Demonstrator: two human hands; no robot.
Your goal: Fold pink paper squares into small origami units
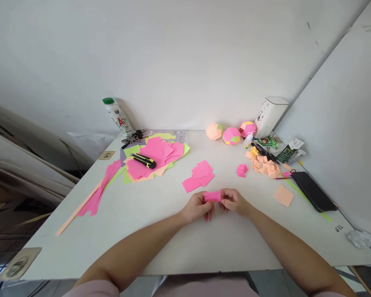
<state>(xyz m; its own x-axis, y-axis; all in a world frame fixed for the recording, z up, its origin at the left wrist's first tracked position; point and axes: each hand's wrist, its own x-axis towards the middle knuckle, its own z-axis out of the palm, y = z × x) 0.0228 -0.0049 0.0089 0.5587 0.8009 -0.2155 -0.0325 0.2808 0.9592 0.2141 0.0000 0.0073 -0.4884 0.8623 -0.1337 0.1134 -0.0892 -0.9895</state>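
A small pink piece of paper (212, 196), which looks folded into a narrow rectangle, is stretched between my two hands just above the near middle of the table. My left hand (197, 206) pinches its left end with thumb and fingers. At the right end, my right hand (234, 201) grips it in the same way. Just beyond them lie several overlapping pink paper squares (200, 173). To the right of these sits a little cluster of folded pink paper pieces (242, 170).
Left: a heap of coloured paper (156, 150) under a utility knife (144, 160), paper strips (102, 187), a white bottle (118, 117). Back right: paper balls (231, 136), a white container (270, 115), folded orange pieces (267, 168). Far right: a black pouch (313, 190), an orange sheet (283, 195).
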